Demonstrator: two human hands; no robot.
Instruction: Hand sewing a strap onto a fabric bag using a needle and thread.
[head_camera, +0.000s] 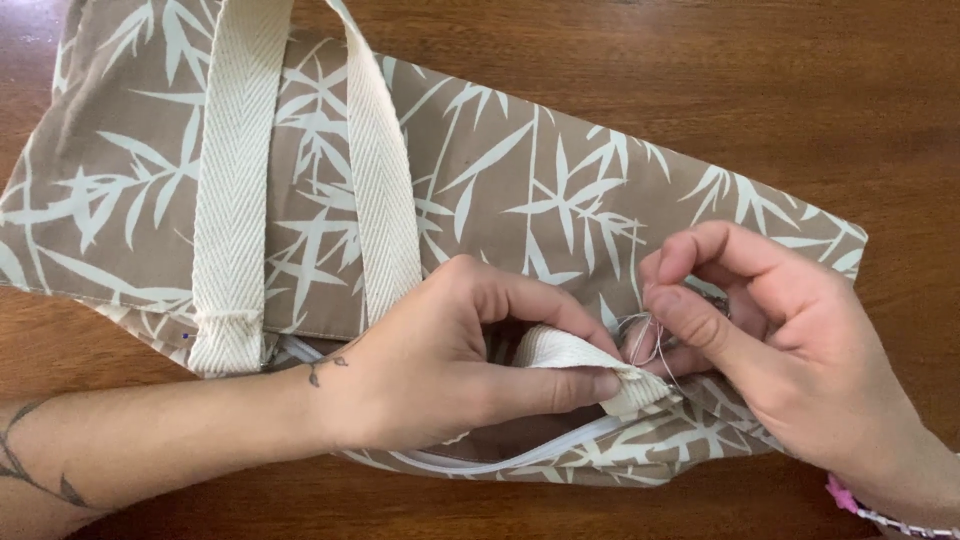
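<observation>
Here a fabric tote bag (520, 190) lies flat on a brown wooden table (800, 90), stretching from the upper left corner toward the middle right. The bag is tan with a pattern of pale cream bamboo leaves. Two cream webbing handles (235, 180) with a herringbone weave run down its left part. A white zipper (500, 458) runs along the bag's lower edge, and it is partly open.

The left hand (440, 360) comes in from the lower left and pinches the loose end of a cream strap (575, 355) between thumb and fingers, pressing it against the bag near the zipper. The right hand (760, 330) comes in from the lower right, its thumb and forefinger closed on a fine pale thread (648, 335) that loops just beside the strap end. A needle cannot be made out.

No labels or packages are visible. A pink and beaded bracelet (870, 508) sits at the right wrist, cut off by the frame. The bag's upper left corner and both forearms also run out of view, and the hands hide the spot where strap and bag meet.
</observation>
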